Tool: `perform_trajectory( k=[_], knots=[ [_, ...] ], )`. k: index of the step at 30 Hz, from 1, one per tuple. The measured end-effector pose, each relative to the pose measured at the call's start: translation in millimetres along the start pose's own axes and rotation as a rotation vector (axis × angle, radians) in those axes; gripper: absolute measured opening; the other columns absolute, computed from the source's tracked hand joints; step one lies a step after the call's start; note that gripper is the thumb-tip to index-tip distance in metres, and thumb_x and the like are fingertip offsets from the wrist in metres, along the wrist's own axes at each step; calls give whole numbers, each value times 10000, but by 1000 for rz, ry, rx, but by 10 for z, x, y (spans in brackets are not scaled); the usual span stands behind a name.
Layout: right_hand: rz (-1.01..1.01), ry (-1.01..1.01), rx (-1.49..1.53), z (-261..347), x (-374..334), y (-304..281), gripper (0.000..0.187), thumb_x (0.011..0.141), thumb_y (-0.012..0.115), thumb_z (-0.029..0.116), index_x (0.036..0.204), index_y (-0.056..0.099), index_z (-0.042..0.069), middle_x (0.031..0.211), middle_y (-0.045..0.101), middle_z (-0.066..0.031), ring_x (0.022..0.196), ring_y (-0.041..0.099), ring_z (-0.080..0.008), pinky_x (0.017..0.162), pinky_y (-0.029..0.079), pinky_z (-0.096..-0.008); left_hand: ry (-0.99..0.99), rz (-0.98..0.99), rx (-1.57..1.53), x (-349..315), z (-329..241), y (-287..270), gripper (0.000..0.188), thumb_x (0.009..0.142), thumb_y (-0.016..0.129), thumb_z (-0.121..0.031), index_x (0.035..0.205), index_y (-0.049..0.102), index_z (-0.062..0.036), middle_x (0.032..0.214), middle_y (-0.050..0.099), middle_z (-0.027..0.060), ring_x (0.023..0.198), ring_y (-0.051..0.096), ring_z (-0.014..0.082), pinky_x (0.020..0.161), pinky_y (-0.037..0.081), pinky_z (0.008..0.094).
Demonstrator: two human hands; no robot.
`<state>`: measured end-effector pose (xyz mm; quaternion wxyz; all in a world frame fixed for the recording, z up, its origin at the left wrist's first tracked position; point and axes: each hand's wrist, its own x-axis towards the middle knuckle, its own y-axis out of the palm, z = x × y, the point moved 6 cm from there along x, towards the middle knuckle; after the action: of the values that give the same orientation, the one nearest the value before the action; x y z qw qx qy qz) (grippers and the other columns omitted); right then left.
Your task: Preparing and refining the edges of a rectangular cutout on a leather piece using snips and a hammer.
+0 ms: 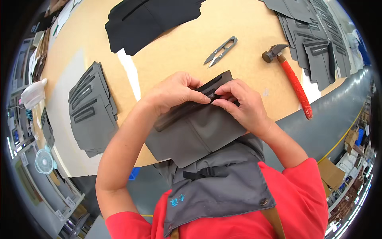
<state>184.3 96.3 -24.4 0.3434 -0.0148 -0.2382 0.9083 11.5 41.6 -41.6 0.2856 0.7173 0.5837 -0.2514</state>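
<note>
A dark grey cut leather panel point(191, 133) lies across the table's front edge, partly over my lap, with long dark strips along its upper part. My left hand point(179, 91) comes in from the left, its thumb and fingers closed on the panel's strip. Opposite it, my right hand point(242, 102) pinches the same strip, its thumb and forefinger close to my left thumb. Both sets of fingertips meet at the strip's middle, and the exact spot between them is partly hidden.
Thread snips point(221, 51) lie beyond my hands. A claw hammer point(292, 79) with a red-wrapped handle rests at the right. Stacks of grey panels lie left point(91, 115) and far right point(306, 44); a black stack point(153, 22) is at the back of the wooden table point(175, 59).
</note>
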Motion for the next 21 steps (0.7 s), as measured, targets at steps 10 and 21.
perform_trajectory(
  k=[10, 21],
  knots=[
    [-105, -164, -240, 69, -10, -31, 156, 857, 794, 50, 939, 664, 27, 876, 656, -88, 683, 672, -240, 596, 543, -343, -9, 0, -13, 110, 56, 32, 169, 797, 777, -126, 920, 775, -10, 821, 719, 55, 753, 632, 122, 703, 501, 286],
    [14, 263, -18, -53, 60, -69, 95, 891, 729, 61, 933, 666, 3, 812, 667, -74, 679, 659, -149, 622, 537, -312, 43, -40, 62, 57, 66, 113, 219, 829, 791, -115, 1007, 754, 7, 842, 730, 46, 750, 644, 130, 741, 531, 279]
  ],
)
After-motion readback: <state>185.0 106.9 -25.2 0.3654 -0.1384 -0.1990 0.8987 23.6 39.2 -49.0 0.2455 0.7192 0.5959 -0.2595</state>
